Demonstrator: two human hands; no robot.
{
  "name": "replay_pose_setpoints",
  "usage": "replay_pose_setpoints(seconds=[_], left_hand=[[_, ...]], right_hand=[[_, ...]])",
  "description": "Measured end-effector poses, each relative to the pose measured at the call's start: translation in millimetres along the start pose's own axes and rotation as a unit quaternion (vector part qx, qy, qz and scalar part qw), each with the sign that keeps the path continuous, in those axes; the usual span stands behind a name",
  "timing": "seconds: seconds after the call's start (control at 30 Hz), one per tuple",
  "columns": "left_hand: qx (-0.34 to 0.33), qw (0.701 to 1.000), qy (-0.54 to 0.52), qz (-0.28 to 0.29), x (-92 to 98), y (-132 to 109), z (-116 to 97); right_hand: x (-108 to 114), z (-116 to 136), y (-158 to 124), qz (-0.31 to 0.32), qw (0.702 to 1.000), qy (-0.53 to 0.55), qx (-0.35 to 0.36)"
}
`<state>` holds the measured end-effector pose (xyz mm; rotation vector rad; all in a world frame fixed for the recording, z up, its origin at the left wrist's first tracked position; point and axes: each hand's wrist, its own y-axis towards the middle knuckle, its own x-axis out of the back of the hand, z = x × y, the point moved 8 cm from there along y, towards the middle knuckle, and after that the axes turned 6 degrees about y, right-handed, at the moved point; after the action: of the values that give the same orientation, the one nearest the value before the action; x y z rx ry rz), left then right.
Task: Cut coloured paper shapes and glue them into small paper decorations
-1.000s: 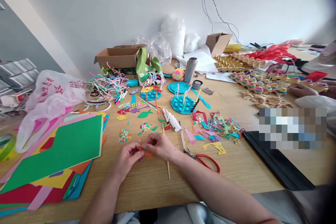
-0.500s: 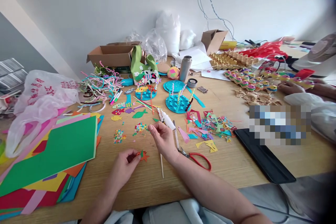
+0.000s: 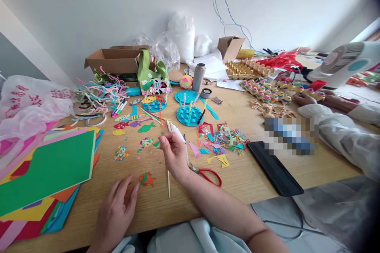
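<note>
An orange paper fish (image 3: 150,179) with a green fin piece on it lies flat on the table. Just to its left rests my left hand (image 3: 116,205), fingers apart and holding nothing. My right hand (image 3: 175,154) is raised above the table, thumb and fingers pinched together; anything between them is too small to make out. Behind it, partly hidden, is a white tool with a nozzle (image 3: 175,129). A thin wooden stick (image 3: 169,185) lies below this hand, and red-handled scissors (image 3: 212,177) lie to its right. Several finished paper fish, among them a green one (image 3: 146,127), lie farther back.
Coloured sheets (image 3: 63,166) are stacked at left. Small paper bits (image 3: 121,153) and colourful scraps (image 3: 230,138) lie mid-table. Blue discs (image 3: 190,115) stand behind, near a steel flask (image 3: 199,77). A black tray (image 3: 274,170) lies right, near another person's sleeves (image 3: 332,134).
My left hand has let go of the orange fish and drawn back to the left, its fingers opening. My right hand keeps its pinch. The view has turned slightly right.
</note>
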<state>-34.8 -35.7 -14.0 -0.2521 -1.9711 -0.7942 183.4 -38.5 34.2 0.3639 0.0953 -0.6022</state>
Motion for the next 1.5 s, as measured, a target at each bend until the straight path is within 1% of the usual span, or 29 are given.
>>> replay_pose_setpoints(seconds=[0.07, 0.1, 0.17, 0.23, 0.3, 0.33, 0.37, 0.43, 0.5, 0.53, 0.6, 0.63, 0.7, 0.8, 0.9, 1.0, 1.1, 1.27, 1.33, 1.37, 1.43, 1.5], left_hand=[[-0.035, 0.999, -0.007, -0.037, 6.1, -3.5, -7.2], [-0.049, 0.998, -0.008, -0.047, 8.2, -4.2, -11.0], [-0.063, 0.997, -0.005, -0.052, 10.9, -4.0, -16.7], [-0.083, 0.995, -0.010, -0.045, 11.9, -3.0, -22.8], [-0.108, 0.993, -0.023, -0.042, 13.1, -2.7, -28.3], [-0.117, 0.992, -0.025, -0.040, 13.3, -2.8, -30.2], [-0.119, 0.992, -0.024, -0.031, 12.0, -2.7, -31.0], [-0.127, 0.991, -0.024, -0.020, 10.5, -3.1, -33.1], [-0.139, 0.990, -0.024, -0.005, 8.4, -3.8, -35.4], [-0.145, 0.989, -0.024, 0.002, 7.3, -4.2, -36.5], [-0.158, 0.987, -0.018, 0.013, 5.5, -4.9, -38.4], [-0.161, 0.987, -0.011, 0.016, 4.4, -5.1, -38.5], [-0.179, 0.984, 0.000, 0.015, 2.8, -5.6, -39.5], [-0.197, 0.980, 0.011, 0.006, 0.4, -6.1, -38.9], [-0.211, 0.977, 0.017, 0.004, -2.2, -7.4, -38.2], [-0.212, 0.977, 0.026, 0.005, -3.6, -8.2, -37.1], [-0.214, 0.976, 0.030, 0.007, -4.9, -7.7, -37.3], [-0.226, 0.973, 0.034, 0.007, -7.1, -7.1, -37.7], [-0.225, 0.974, 0.034, 0.009, -8.0, -7.4, -36.3], [-0.223, 0.974, 0.033, 0.008, -7.8, -7.4, -35.5], [-0.217, 0.976, 0.027, 0.004, -6.8, -6.8, -34.0], [-0.211, 0.977, 0.018, -0.003, -5.2, -5.3, -33.1]], right_hand=[[6.0, 8.6, 2.9, -0.011, 1.000, -0.016, 0.021], [10.8, 14.2, 4.7, -0.021, 0.999, -0.027, 0.031], [25.6, 26.5, 8.4, -0.053, 0.996, -0.051, 0.045], [44.5, 38.8, 11.6, -0.078, 0.993, -0.065, 0.061], [70.7, 49.5, 12.2, -0.110, 0.988, -0.070, 0.089], [84.2, 51.4, 11.8, -0.113, 0.987, -0.072, 0.093], [97.9, 50.9, 11.0, -0.111, 0.986, -0.085, 0.089], [129.7, 44.4, 6.9, -0.118, 0.981, -0.143, 0.059], [165.0, 40.0, -0.6, -0.150, 0.965, -0.212, 0.045], [180.0, 37.7, -3.8, -0.155, 0.954, -0.253, 0.036], [201.7, 36.9, -8.0, -0.147, 0.931, -0.331, 0.041], [207.7, 37.2, -8.6, -0.129, 0.921, -0.365, 0.050], [210.7, 38.2, -8.0, -0.073, 0.904, -0.414, 0.082], [200.5, 34.2, -7.8, 0.039, 0.862, -0.487, 0.132], [188.9, 21.9, -11.6, 0.127, 0.821, -0.537, 0.145], [178.8, 11.6, -17.7, 0.171, 0.799, -0.558, 0.147], [167.3, 5.3, -22.6, 0.195, 0.781, -0.573, 0.154], [149.1, -4.8, -26.2, 0.234, 0.743, -0.607, 0.155], [146.1, -6.5, -27.2, 0.245, 0.741, -0.608, 0.148], [146.2, -5.8, -27.2, 0.247, 0.745, -0.602, 0.145], [150.6, 0.3, -25.0, 0.236, 0.765, -0.581, 0.147], [161.2, 10.0, -17.5, 0.197, 0.789, -0.561, 0.154]])
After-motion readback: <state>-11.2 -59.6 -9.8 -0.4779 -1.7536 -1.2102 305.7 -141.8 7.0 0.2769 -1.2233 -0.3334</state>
